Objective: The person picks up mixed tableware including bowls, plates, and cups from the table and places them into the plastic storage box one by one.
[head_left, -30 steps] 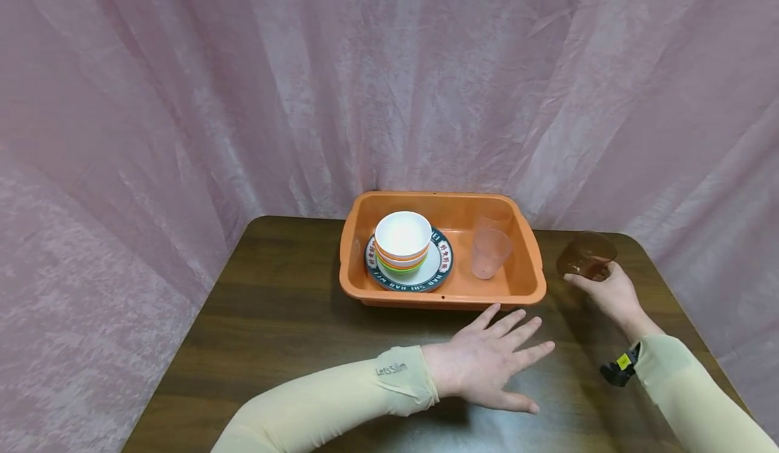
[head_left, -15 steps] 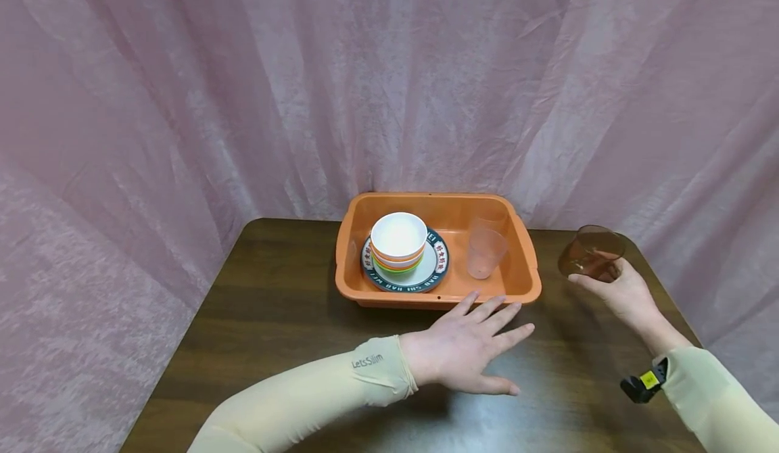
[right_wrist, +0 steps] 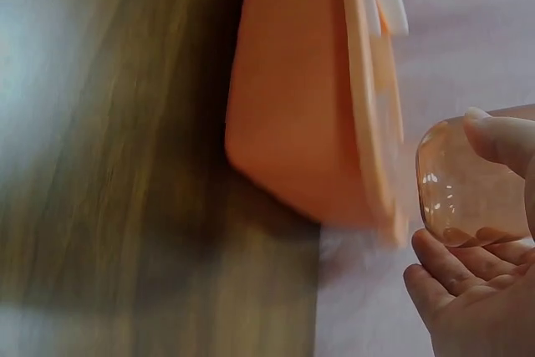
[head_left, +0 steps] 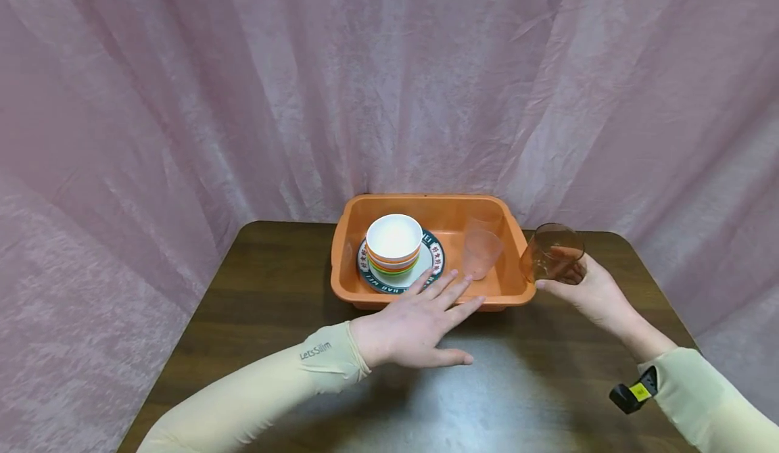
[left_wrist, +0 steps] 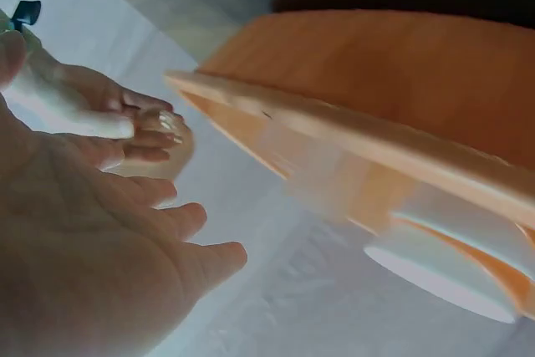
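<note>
My right hand [head_left: 593, 297] grips a see-through brown cup [head_left: 541, 255], thumb on one side and fingers curled round the other. The cup is held up beside the right wall of an orange basin [head_left: 426, 198]; in the right wrist view the cup [right_wrist: 456, 175] is apart from the basin's rim. My left hand [head_left: 416, 328] has its fingers spread straight, over the basin's front edge in the head view; whether it touches the rim is unclear. Inside the basin, a stack of bowls [head_left: 394, 236], white on top, sits on a green-rimmed plate [head_left: 436, 255]. Right of them stands a clear tumbler [head_left: 483, 247].
A dark wooden table [head_left: 262, 284] bears the basin near its back edge. Pink curtains [head_left: 377, 81] hang close behind it. A black device with a yellow label [head_left: 635, 392] is strapped at my right wrist.
My right hand has raised the brown cup from the table's right side and moved it left towards the basin. My left hand, fingers still spread, has shifted left.
</note>
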The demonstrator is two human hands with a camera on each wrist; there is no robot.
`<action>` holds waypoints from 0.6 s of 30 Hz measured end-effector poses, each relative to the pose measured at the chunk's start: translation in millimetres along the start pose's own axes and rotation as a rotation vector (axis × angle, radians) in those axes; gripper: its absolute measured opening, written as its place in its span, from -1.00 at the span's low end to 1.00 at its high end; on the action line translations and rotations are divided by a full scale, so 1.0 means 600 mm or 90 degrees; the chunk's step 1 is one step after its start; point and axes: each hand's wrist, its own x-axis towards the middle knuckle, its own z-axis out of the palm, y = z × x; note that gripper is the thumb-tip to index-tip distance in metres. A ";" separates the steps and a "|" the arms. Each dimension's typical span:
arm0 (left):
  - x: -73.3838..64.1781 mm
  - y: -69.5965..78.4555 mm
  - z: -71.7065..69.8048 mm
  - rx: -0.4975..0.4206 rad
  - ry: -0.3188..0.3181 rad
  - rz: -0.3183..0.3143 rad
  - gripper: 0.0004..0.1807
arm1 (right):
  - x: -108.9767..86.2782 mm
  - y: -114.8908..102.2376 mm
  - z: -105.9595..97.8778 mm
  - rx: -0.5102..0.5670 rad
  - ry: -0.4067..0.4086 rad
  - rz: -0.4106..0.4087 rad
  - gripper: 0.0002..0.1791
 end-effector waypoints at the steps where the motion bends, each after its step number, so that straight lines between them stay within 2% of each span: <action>1: -0.005 -0.006 -0.001 -0.005 0.001 -0.003 -0.02 | -0.001 -0.007 0.007 0.009 -0.005 -0.008 -0.20; 8: -0.046 -0.046 -0.002 -0.038 0.011 -0.030 -0.03 | -0.005 -0.047 0.058 0.059 -0.050 -0.051 -0.26; 13: -0.075 -0.066 0.001 -0.058 0.003 -0.063 -0.02 | -0.008 -0.073 0.090 0.044 -0.088 -0.068 -0.25; 18: -0.099 -0.084 0.002 -0.075 0.017 -0.087 -0.03 | -0.009 -0.096 0.120 0.036 -0.124 -0.073 -0.29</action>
